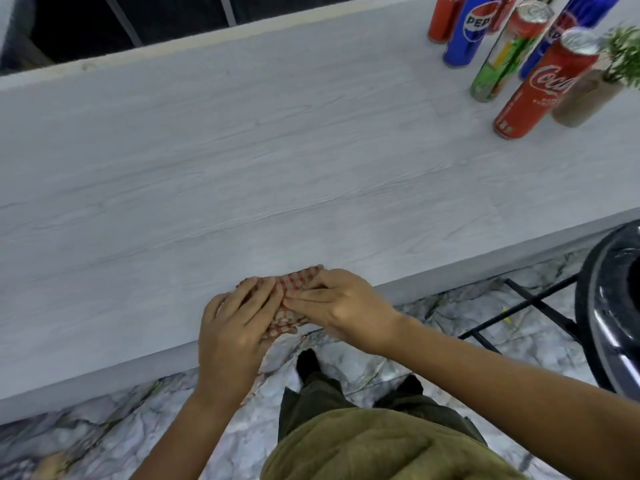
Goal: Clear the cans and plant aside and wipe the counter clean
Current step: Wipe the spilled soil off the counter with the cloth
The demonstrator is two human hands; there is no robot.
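A red-and-white checked cloth [297, 285] lies bunched at the near edge of the pale grey counter [242, 150]. My left hand [235, 327] lies over its left part with fingers spread across it. My right hand [334, 301] holds its right part, fingers and thumb pinching the fabric. At the far right of the counter stand several cans: a red Coca-Cola can [545, 86], a green and red can [509, 50], a blue Pepsi can [471, 29]. A small green plant [623, 53] in a beige pot [585, 97] stands beside them.
A dark round stool or bin with a shiny rim [609, 306] stands to the right on black metal legs. The floor [346, 358] below is marbled stone. A raised ledge [207, 39] runs along the counter's far side.
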